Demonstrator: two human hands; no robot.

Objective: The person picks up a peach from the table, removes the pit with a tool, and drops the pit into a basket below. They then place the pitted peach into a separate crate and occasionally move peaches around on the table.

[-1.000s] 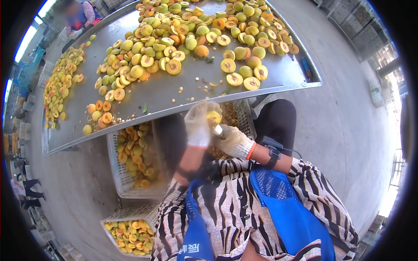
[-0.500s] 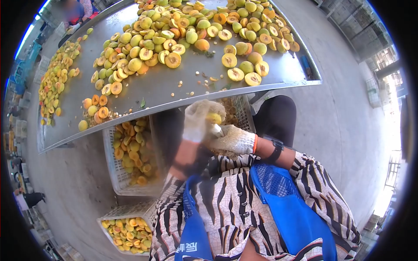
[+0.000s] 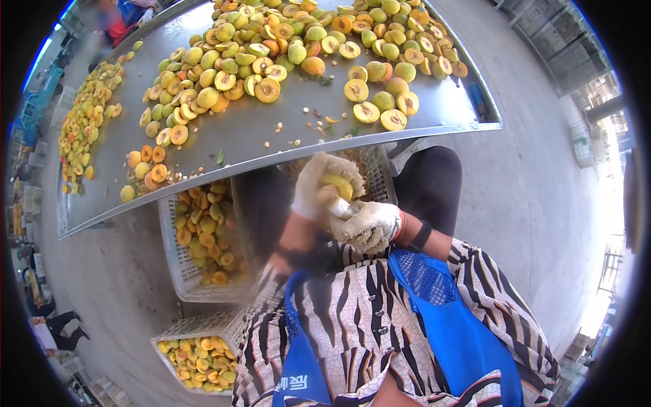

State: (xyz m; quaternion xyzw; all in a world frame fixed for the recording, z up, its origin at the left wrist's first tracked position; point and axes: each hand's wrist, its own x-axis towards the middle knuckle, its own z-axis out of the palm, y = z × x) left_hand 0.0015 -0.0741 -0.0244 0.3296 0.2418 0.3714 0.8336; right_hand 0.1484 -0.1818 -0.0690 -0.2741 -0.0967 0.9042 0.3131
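My left hand (image 3: 317, 184), in a cream knit glove, is closed around a yellow peach half (image 3: 337, 184) just below the table's front edge. My right hand (image 3: 369, 227), gloved the same way, grips a tool with a white handle (image 3: 341, 209). The tool's tip is up against the fruit, and its working end is hidden. Both hands meet over my lap, above a crate of peelings or pits (image 3: 373, 166) that they partly cover.
A metal table (image 3: 271, 139) bears heaps of peach halves (image 3: 227, 68), with loose pits near its raised front rim. Under it stands a white crate of halves (image 3: 207, 234); another crate (image 3: 196, 363) sits lower left. A person (image 3: 129, 13) is at the far left corner.
Both hands have shifted slightly; my left hand has turned and moved a little right, showing more of the peach half. The person at the far corner has moved an arm.
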